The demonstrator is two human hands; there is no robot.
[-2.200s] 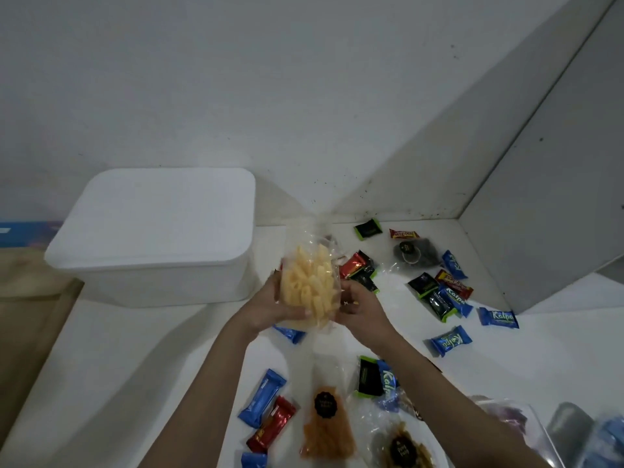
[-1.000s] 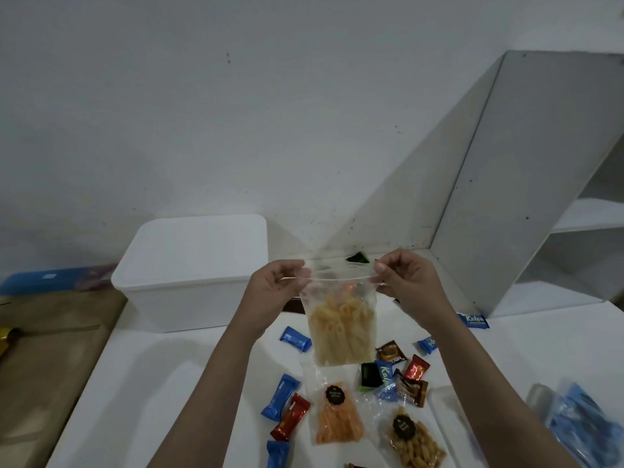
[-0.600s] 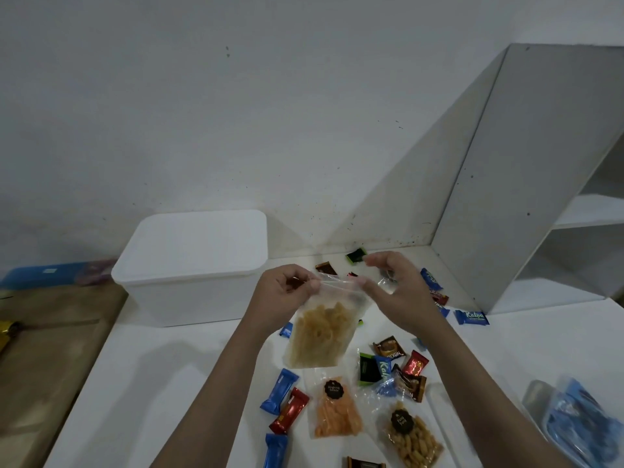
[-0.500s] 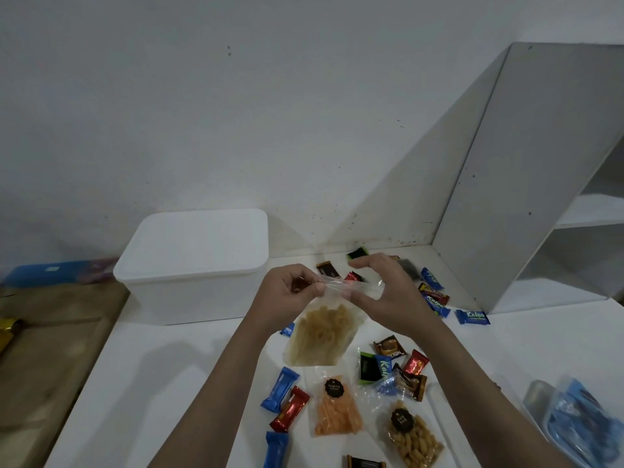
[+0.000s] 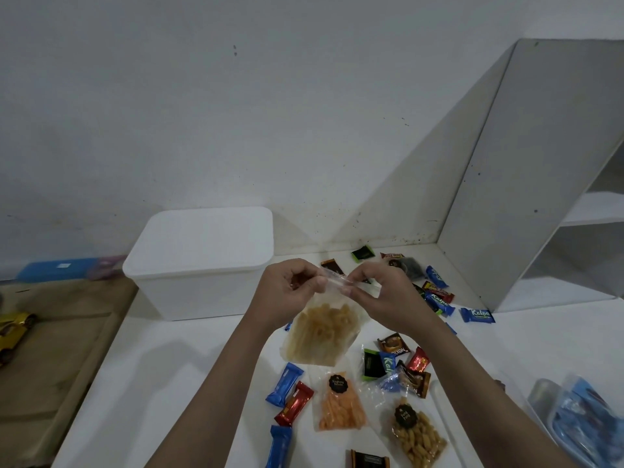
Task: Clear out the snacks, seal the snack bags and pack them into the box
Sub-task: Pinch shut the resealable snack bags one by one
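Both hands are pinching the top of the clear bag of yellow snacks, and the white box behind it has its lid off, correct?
Not quite. In the head view the white box has its lid on, closed. The rest holds: the left hand and the right hand both pinch the top edge of the clear bag of yellow snacks.

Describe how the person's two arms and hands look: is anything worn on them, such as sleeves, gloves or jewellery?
Both forearms are bare as far as the picture shows, with no sleeve in view. The left hand and the right hand wear no gloves. No watch, bracelet or ring is visible on the wrists or the fingers. No markings can be seen.
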